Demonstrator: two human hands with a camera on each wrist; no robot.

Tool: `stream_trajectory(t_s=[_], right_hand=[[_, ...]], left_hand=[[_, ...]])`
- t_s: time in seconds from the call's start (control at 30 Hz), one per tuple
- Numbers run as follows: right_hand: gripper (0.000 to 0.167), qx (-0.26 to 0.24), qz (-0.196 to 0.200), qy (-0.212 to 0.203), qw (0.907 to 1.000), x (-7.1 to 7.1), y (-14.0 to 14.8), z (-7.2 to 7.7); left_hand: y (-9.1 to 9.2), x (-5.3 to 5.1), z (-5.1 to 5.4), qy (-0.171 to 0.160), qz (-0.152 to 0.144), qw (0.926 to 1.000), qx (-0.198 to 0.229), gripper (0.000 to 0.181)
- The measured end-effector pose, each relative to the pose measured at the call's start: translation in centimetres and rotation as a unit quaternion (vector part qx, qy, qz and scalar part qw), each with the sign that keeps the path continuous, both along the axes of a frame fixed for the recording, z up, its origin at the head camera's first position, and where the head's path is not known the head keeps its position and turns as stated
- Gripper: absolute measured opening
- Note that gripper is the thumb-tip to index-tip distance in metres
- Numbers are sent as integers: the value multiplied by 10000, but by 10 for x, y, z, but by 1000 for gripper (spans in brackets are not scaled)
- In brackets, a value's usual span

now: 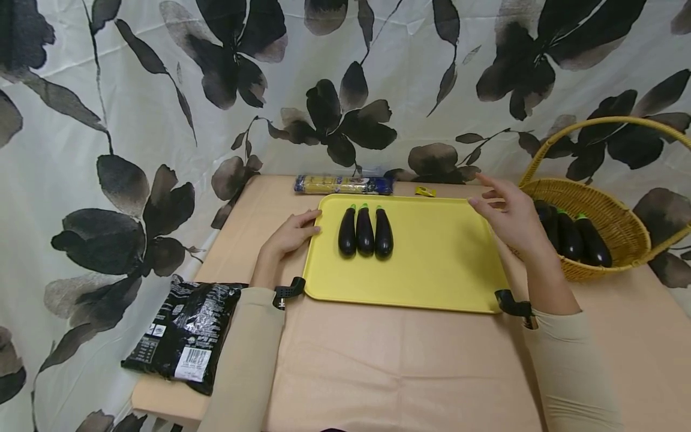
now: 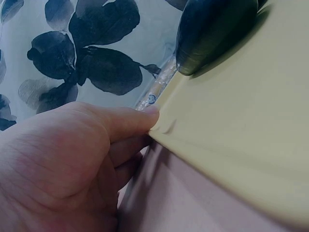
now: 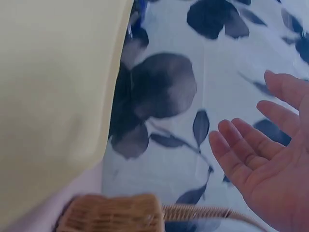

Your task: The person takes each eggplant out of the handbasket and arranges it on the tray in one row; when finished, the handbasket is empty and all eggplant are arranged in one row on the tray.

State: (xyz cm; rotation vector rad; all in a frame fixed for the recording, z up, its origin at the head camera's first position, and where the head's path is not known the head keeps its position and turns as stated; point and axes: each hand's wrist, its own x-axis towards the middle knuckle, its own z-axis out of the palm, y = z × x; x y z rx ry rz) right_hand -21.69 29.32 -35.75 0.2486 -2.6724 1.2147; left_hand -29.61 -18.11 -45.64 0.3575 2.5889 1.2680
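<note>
My left hand (image 1: 290, 235) is at the left rim of a yellow tray (image 1: 442, 258), and in the left wrist view its thumb and fingers (image 2: 130, 123) pinch the tray's edge. Three dark eggplants (image 1: 364, 233) with green stem ends lie side by side on the left part of the tray. Above the tray's right edge, my right hand (image 1: 515, 219) hovers with nothing in it, its fingers (image 3: 246, 147) loosely spread. A wicker basket (image 1: 628, 225) stands just right of that hand, with more eggplants (image 1: 592, 240) inside, partly hidden by the hand and wrist.
Behind the tray lie a clear-and-blue pack of what looks like pasta (image 1: 344, 185) and a small yellow packet (image 1: 425, 191). A black plastic bag (image 1: 186, 330) with a white label rests by the left forearm. Flowered cloth (image 1: 378, 78) hangs behind the table (image 1: 405, 372).
</note>
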Motion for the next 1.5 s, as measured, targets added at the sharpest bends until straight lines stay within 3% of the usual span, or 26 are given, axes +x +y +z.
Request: stream_trajectory(t_s=[0.33,0.53,0.77,1.13,1.33,1.5], right_hand=[[65,44,-841,-124,9964,-6,39,-9],[60,-43,-1427,-115,9897,-7,53,-15],[63,-152,-1946,-401,9799,-10,71,-24],[65,153,-2218,-573,9733,-13,89,-40],[60,270,-2109,-673,9748,-12,94,-44],[61,307,-1984,-1058,9739,-12,97,-43]], left_hand=[[-1,0,1,12,-39,10000,20,56],[-1,0,0,-7,-48,10000,60,56],[0,1,1,-10,-67,10000,59,56],[0,-1,-1,-13,-86,9999,95,56],[-1,-1,-1,10,-97,9999,75,57],[-2,-2,-3,6,-72,9999,84,56]])
